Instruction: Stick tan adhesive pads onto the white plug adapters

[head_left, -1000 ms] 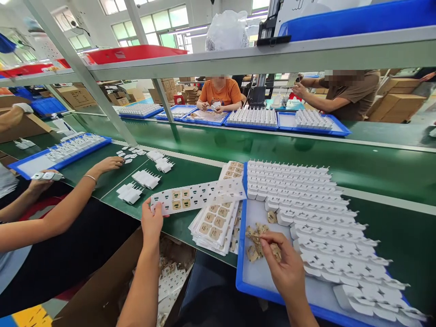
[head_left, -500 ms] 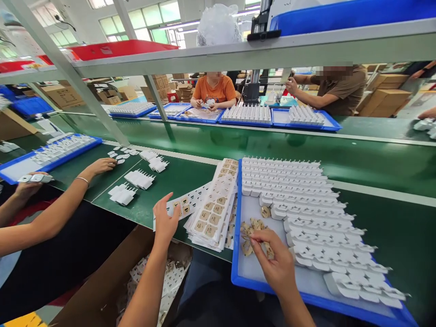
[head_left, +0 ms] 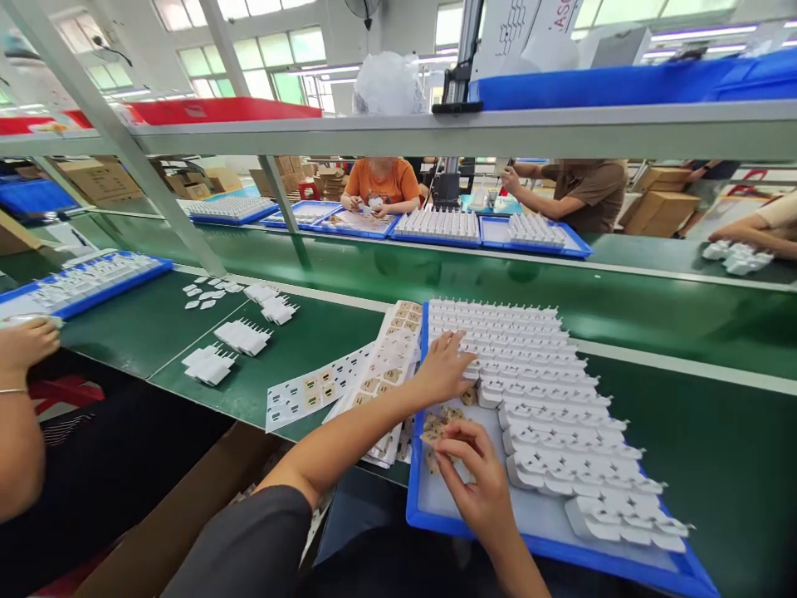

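Note:
My left hand (head_left: 445, 367) reaches across the left rim of a blue tray (head_left: 457, 522). Its fingers are spread over the ends of the rows of white plug adapters (head_left: 529, 365), and I cannot see a grip on any one. Below it, my right hand (head_left: 478, 477) has thumb and forefinger pinched at a small heap of tan die-cut labels (head_left: 454, 413) lying in the tray. A label seems to be between the fingertips, partly hidden by them. Sheets of tan labels (head_left: 374, 386) are stacked left of the tray, beside a mostly peeled sheet (head_left: 292, 403).
Small groups of white adapters (head_left: 242, 336) and loose white pieces (head_left: 208, 292) lie on the green bench (head_left: 124, 340). A co-worker's hand (head_left: 31, 340) is at far left, near another blue tray (head_left: 112, 286). A shelf (head_left: 374, 124) crosses overhead. Several people sit opposite.
My left hand has moved right, from the peeled label sheet to the adapters in the tray. My right hand stays at the label heap. The neighbour's reaching arm has drawn back left.

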### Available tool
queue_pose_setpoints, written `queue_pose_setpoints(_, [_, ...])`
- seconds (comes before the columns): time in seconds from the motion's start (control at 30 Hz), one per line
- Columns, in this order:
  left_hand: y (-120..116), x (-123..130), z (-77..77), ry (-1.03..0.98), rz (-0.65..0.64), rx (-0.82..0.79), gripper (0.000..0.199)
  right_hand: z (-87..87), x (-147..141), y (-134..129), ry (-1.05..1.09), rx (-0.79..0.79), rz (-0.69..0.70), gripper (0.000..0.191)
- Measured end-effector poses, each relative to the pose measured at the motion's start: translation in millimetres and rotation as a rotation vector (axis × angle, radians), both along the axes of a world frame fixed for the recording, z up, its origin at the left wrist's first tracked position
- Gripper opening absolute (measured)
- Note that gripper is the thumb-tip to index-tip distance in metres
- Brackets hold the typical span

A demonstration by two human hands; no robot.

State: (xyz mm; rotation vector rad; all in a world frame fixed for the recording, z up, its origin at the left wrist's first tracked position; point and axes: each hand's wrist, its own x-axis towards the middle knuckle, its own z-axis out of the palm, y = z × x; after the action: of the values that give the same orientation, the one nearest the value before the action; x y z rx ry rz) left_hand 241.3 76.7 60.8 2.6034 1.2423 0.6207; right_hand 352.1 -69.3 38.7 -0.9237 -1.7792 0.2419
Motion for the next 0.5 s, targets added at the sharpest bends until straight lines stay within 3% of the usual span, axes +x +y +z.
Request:
queue_pose_setpoints(0.17, [4.7, 18.0, -7.3, 0.094, 0.040, 0.057, 0.036, -1.2, 4.6, -0.7, 0.012, 0.020, -0.002, 0.016])
queue_pose_setpoints(0.27, [-1.2, 9.6, 0.9, 0.036, 0.017, 0.069, 0.031, -1.0, 5.6, -0.6, 0.032, 0.024, 0.022, 0.018])
queue_pose_setpoints(0.37, [-14.6, -14.3, 15.4, -0.196, 0.007, -0.006, 0.032, -0.2, 6.6, -0.1, 0.074, 0.054, 0.018, 0.020])
queue_pose_setpoints(0.5, [-47.3, -57.0, 15.3, -0.748, 0.093, -0.399, 0.041, 0.8, 8.0, 0.8, 0.107, 0.059, 0.009, 0.021])
